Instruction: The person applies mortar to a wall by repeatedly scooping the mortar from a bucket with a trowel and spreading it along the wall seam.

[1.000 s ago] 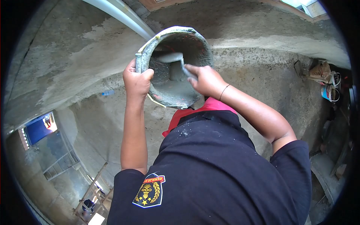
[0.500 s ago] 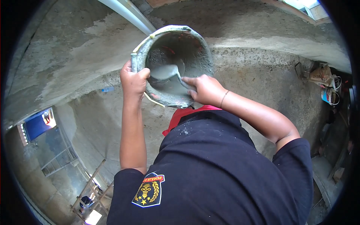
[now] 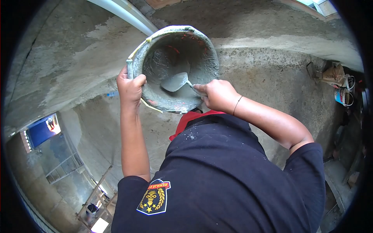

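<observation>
A cement-crusted bucket [image 3: 210, 58] is held up in front of me, tilted so that its mouth faces me. My left hand [image 3: 130, 87] grips its left rim, the thumb lying over the edge. Inside, wet grey mortar [image 3: 155, 95] coats the wall and pools low. My right hand [image 3: 219, 95] is closed round the handle of a trowel [image 3: 175, 82], with the index finger stretched along it. The trowel's blade is inside the bucket, close to the mortar; some grey mix clings to it. Most of the handle is hidden by my fingers.
A white pipe [image 3: 124, 15] runs down behind the bucket. At the right lie a cement bag [image 3: 334, 75] and a small paint bucket [image 3: 342, 97]. Wooden scaffolding [image 3: 95, 190] stands at lower left, near a blue-covered opening [image 3: 40, 132]. Bare concrete walls curve around.
The bucket and my left hand have shifted slightly left. The trowel blade has turned and sits a little lower and further right in the bucket, with my right hand moved slightly right.
</observation>
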Demonstrator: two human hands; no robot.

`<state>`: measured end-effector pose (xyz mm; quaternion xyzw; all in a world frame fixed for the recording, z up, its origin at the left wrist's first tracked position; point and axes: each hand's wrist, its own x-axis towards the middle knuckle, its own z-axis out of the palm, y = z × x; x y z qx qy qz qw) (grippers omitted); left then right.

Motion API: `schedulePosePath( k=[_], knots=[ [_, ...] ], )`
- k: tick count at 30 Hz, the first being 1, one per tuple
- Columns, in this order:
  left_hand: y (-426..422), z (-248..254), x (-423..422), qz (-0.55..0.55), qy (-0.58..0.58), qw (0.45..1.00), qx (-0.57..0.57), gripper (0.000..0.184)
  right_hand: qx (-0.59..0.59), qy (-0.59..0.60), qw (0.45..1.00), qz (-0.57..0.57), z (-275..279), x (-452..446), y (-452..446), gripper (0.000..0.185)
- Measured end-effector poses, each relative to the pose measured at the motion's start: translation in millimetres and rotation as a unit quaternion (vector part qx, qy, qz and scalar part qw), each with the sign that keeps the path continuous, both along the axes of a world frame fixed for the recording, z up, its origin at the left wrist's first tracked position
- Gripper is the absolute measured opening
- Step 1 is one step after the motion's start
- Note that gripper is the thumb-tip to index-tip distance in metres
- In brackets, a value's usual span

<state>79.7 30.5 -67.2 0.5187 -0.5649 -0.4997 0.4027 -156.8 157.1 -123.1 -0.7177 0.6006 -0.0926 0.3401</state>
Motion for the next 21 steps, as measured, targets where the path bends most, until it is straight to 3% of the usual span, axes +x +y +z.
schedulePosePath(
  k=[4,9,12,16,21],
  knots=[
    [-0.1,-5.5,1.5,-0.003,-0.024,1.0,-0.004,0.03,-0.099,-0.034,0.992,-0.073,6.4,7.4,-17.8,0.043],
    [1.8,-0.5,-6.8,0.006,-0.006,1.0,-0.006,0.027,-0.088,-0.046,0.992,-0.072,-5.7,17.2,-13.0,0.044],
    [0.2,-4.8,-1.2,0.019,0.012,1.0,0.012,0.027,-0.021,0.004,1.0,-0.017,-2.3,0.2,-1.8,0.045],
    [1.8,-7.7,1.3,0.004,-0.004,1.0,0.015,0.029,-0.103,-0.032,0.992,-0.07,6.8,3.4,-25.9,0.044],
    [-0.2,1.4,-11.2,-0.006,0.003,1.0,-0.002,0.031,-0.047,-0.026,0.998,-0.04,1.1,8.8,-14.5,0.049]
  ],
)
